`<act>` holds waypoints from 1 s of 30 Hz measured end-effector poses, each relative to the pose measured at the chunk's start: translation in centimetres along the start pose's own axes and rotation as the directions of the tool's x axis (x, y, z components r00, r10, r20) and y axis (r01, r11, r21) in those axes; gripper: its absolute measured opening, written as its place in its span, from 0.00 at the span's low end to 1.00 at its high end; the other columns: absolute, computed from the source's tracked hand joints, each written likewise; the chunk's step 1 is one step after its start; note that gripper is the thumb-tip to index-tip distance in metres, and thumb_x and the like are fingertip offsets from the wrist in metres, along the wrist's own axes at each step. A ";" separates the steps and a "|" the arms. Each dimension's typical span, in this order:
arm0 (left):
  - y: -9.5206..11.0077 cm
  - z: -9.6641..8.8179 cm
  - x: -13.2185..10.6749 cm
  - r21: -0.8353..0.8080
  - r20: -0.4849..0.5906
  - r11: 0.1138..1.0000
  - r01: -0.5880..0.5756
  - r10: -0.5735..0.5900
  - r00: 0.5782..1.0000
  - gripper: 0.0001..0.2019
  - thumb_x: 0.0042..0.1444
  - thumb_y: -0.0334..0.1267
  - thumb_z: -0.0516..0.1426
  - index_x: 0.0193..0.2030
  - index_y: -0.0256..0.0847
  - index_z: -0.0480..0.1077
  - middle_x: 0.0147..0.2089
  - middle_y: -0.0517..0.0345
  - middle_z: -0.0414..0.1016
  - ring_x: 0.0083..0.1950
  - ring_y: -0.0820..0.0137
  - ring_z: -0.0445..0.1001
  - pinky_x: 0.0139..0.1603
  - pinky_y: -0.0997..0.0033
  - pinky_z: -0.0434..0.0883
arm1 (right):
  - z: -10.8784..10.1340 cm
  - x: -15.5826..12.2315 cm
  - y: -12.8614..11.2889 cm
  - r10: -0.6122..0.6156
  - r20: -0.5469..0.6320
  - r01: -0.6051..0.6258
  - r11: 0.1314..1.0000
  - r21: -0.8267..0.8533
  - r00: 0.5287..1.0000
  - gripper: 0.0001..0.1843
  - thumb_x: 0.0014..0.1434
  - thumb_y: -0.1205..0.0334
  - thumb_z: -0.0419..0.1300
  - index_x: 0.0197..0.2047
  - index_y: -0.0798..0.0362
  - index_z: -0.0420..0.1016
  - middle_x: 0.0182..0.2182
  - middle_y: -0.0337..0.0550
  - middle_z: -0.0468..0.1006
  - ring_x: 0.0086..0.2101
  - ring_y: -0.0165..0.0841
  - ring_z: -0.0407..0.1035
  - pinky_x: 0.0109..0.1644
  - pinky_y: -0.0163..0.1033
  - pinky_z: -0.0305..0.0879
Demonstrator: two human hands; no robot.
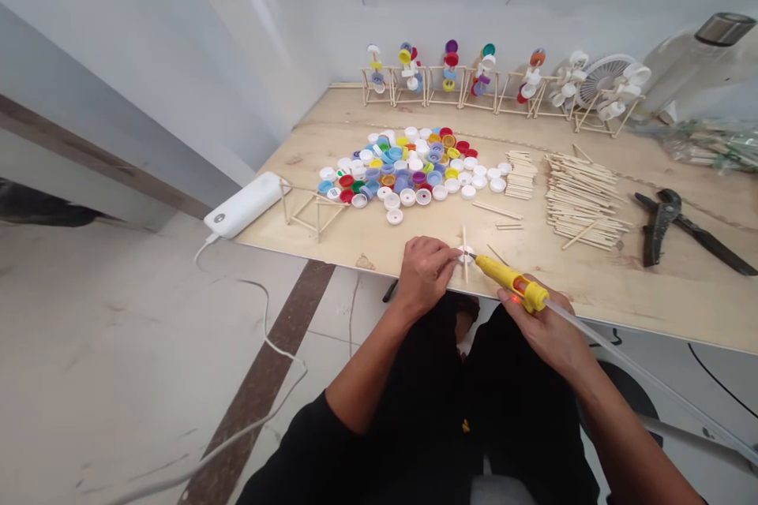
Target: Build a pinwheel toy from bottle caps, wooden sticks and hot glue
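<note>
Close to the table's front edge, a white bottle cap [463, 259] lies with a thin wooden stick [465, 237] across it. My left hand [425, 272] is closed beside it, its fingertips at the cap's left side. Wrapped round a yellow hot glue gun [503, 274], my right hand [553, 323] comes in from the right. The nozzle touches or nearly touches the cap; which one I cannot tell. A long translucent glue stick [621, 353] trails out of the gun's back, and a small red light glows on its side.
Loose coloured bottle caps [407, 196] spread behind my hands. Cut sticks [583, 201] are piled right, near black-handled pliers [660, 225]. A stick frame [313, 209] and white power bank-like box [249, 205] sit left. Several cap wheels on stick frames [450, 87] line the wall.
</note>
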State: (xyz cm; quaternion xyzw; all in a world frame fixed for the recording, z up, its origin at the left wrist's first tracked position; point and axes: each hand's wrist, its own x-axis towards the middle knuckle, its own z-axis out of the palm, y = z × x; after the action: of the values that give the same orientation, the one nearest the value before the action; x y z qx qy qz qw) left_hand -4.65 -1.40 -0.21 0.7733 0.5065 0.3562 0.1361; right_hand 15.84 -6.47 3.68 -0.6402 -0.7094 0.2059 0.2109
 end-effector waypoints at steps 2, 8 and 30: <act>0.0 0.0 0.0 0.005 0.007 1.000 0.008 -0.008 1.000 0.08 0.58 0.35 0.54 0.40 0.45 0.74 0.37 0.57 0.75 0.43 0.66 0.70 0.50 0.60 0.62 | 0.0 0.0 -0.2 -0.009 -0.013 0.009 1.000 -0.019 1.000 0.17 0.59 0.45 0.50 0.28 0.49 0.64 0.21 0.37 0.69 0.22 0.31 0.63 0.28 0.34 0.56; 0.1 -0.1 0.0 0.000 0.005 1.000 0.008 -0.008 1.000 0.08 0.58 0.35 0.53 0.40 0.45 0.74 0.36 0.57 0.75 0.43 0.66 0.70 0.50 0.60 0.62 | 0.0 -0.1 -0.5 0.021 -0.003 -0.021 0.999 -0.046 1.000 0.18 0.59 0.43 0.49 0.30 0.49 0.65 0.22 0.38 0.71 0.24 0.32 0.65 0.28 0.35 0.56; -0.2 0.2 -0.1 -0.002 -0.009 1.000 -0.005 0.005 1.000 0.08 0.58 0.34 0.53 0.39 0.45 0.74 0.36 0.57 0.75 0.42 0.66 0.70 0.50 0.60 0.62 | -0.1 0.0 -0.5 0.040 -0.035 -0.043 0.996 -0.079 0.999 0.18 0.58 0.44 0.50 0.28 0.49 0.66 0.20 0.38 0.71 0.23 0.33 0.64 0.27 0.35 0.57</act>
State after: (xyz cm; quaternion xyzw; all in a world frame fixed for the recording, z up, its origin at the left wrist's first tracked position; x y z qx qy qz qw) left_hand -4.63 -1.35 -0.46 0.7728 0.5047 0.3608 0.1336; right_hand 15.46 -6.51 4.01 -0.6660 -0.7001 0.1710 0.1926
